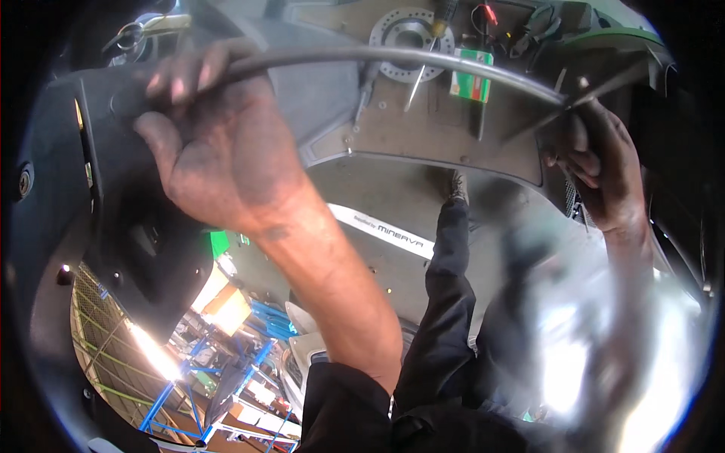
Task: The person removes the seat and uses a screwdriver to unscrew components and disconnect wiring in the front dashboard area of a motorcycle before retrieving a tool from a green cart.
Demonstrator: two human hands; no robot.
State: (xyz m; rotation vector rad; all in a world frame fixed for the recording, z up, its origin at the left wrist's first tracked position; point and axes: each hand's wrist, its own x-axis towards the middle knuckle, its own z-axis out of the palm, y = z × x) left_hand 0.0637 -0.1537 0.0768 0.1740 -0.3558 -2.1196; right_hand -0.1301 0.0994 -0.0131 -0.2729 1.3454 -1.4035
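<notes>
A dark, shiny curved tube point(362, 54) arches across the upper part of the view, between my two hands. My left hand point(226, 143) is at its left end, fingers curled around it and thumb apart, palm toward me. At the tube's right end is my right hand point(608, 162), with bent fingers closed by a dark, thin, pointed piece point(615, 83). That piece is smeared, and I cannot tell whether it belongs to the tube. Black panels point(124, 162) surround my left hand.
Beyond the tube, a brown surface point(423, 140) carries a perforated brake disc point(385, 45), a screwdriver point(415, 84) and a green, white and red box point(482, 75). A trousered leg point(451, 249) stands below, beside a white printed strip point(377, 229). Blue-framed racks point(253, 370) are lower left.
</notes>
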